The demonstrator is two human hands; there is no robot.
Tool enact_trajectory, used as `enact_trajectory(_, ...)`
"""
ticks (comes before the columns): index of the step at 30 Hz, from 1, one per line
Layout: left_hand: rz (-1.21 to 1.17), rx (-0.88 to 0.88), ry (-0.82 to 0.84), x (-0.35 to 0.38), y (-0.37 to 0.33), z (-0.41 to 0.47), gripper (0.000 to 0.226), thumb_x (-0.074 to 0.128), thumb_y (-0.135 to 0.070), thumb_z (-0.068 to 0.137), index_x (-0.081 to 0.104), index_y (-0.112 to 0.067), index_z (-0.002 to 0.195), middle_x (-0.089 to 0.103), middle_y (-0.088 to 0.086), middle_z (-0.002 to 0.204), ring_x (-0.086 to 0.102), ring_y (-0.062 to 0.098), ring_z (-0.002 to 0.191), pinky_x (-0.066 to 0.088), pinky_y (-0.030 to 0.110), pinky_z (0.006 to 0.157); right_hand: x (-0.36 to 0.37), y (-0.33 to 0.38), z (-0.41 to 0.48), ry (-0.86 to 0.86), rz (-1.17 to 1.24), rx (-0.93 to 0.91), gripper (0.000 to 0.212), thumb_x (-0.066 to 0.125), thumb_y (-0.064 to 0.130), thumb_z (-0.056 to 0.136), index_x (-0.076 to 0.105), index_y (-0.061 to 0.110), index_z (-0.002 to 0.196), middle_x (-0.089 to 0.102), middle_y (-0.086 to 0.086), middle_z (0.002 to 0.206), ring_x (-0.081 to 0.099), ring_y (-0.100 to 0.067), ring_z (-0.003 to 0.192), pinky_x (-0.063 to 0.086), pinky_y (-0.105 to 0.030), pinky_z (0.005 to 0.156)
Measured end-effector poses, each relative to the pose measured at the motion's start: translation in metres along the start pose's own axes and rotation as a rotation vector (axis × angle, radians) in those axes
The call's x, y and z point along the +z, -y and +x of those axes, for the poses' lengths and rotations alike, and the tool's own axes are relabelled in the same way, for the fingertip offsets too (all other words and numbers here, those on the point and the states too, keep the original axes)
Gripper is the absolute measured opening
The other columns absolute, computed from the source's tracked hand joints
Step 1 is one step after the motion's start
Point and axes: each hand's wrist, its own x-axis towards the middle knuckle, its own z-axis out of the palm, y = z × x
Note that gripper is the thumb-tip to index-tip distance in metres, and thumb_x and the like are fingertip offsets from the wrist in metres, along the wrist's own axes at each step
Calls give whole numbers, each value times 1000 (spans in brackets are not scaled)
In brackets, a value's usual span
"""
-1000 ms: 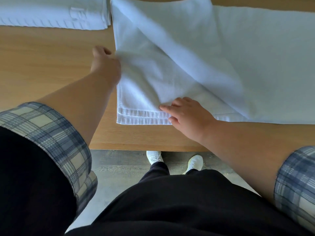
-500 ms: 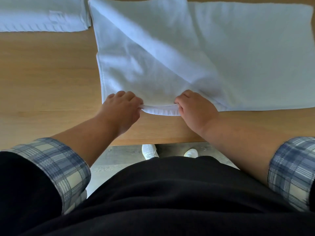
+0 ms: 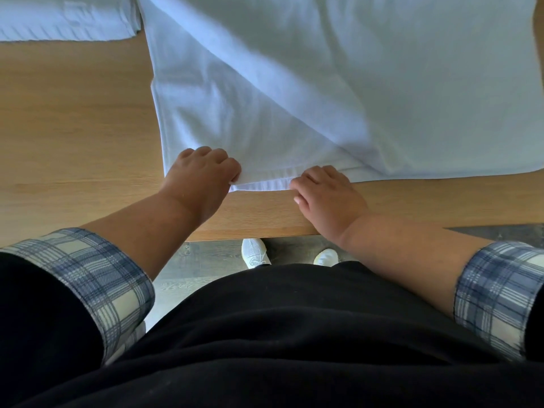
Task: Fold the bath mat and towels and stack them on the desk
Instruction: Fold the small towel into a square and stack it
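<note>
I have both hands on the near hem of the white towel, which lies spread on the wooden desk with one layer folded diagonally over another. My left hand is curled into a loose fist, and its fingers pinch the hem at the towel's near left corner. My right hand sits just to the right along the same hem. Its fingers are bent onto the edge and the thumb is tucked below, so it grips the cloth too. Between the two hands the hem is lifted slightly off the desk. Well beyond my left knuckles, at the far left, lies a folded white cloth, too blurred to name more exactly.
</note>
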Motion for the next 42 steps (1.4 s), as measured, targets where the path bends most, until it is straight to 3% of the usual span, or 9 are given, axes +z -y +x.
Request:
enact_trajectory(5, -106, -14, 86, -3, 4, -4, 8, 58, -16, 92, 60, -23, 96, 50, -7, 89, 49, 20, 71, 26, 24, 52, 3, 9, -4, 102, -55, 10, 50, 51, 24, 100, 42, 16, 148, 36, -7, 151, 38, -30, 131, 38, -49, 104)
enact_trajectory(12, -103, -32, 219, 2, 2, -8, 10, 47, -27, 95, 52, -33, 100, 48, -14, 92, 50, 16, 71, 35, 28, 55, -2, 13, -1, 200, -101, 10, 59, 40, 28, 102, 20, 17, 156, 20, -3, 161, 26, -27, 141, 27, -45, 112)
enact_trajectory(19, -45, -22, 194, 14, 10, -22, 21, 55, -46, 90, 53, -35, 108, 63, -12, 98, 57, 13, 77, 41, 29, 63, -21, 0, -11, 9, 38, 119, 37, 63, 25, 90, 55, 16, 125, 50, -5, 126, 47, -32, 116, 36, -45, 103)
enact_trajectory(27, 83, -141, 138, 4, 20, -6, 13, 55, -30, 89, 59, -26, 100, 65, -4, 98, 61, 24, 93, 41, 35, 75, -42, -4, 14, 343, 32, 113, 58, 50, 26, 98, 28, 25, 151, 25, -2, 154, 27, -27, 139, 35, -43, 109)
enact_trajectory(31, -29, -105, 92, -7, 23, -5, 20, 40, -46, 92, 53, -31, 92, 61, -10, 86, 59, 19, 75, 41, 30, 59, -63, -3, 35, 541, 91, 82, 71, 47, 34, 102, 8, 22, 160, 7, 0, 167, 8, -23, 152, 12, -38, 121)
enact_trajectory(36, -65, -202, -6, -10, 20, 23, 35, 51, -38, 95, 54, -31, 130, 51, -1, 135, 46, 26, 124, 39, 44, 102, -90, -2, 69, 699, 61, 30, 65, 50, 44, 101, 23, 25, 158, 28, 0, 162, 29, -19, 146, 24, -33, 115)
enact_trajectory(38, -70, -319, 71, -5, 20, 30, 48, 46, -44, 96, 39, -36, 143, 37, -1, 147, 35, 26, 134, 35, 44, 106, -106, -7, 90, 552, 230, 78, 50, 53, 45, 99, 46, 30, 146, 61, 3, 135, 58, -12, 119, 38, -25, 99)
enact_trajectory(40, -47, -381, 92, 1, 16, 28, 53, 41, -48, 97, 31, -38, 147, 33, -1, 148, 32, 25, 133, 36, 43, 104, -119, -21, 115, 82, 416, 182, 33, 59, 38, 95, 63, 28, 126, 69, 8, 101, 64, -10, 89, 45, -25, 87)
enact_trajectory(42, -11, -420, 116, 3, 9, 23, 56, 37, -51, 97, 23, -37, 149, 33, -1, 146, 34, 24, 130, 37, 41, 101, -125, -45, 145, -286, 508, 383, 38, 62, 35, 91, 60, 23, 127, 62, 3, 112, 61, -16, 99, 47, -31, 93)
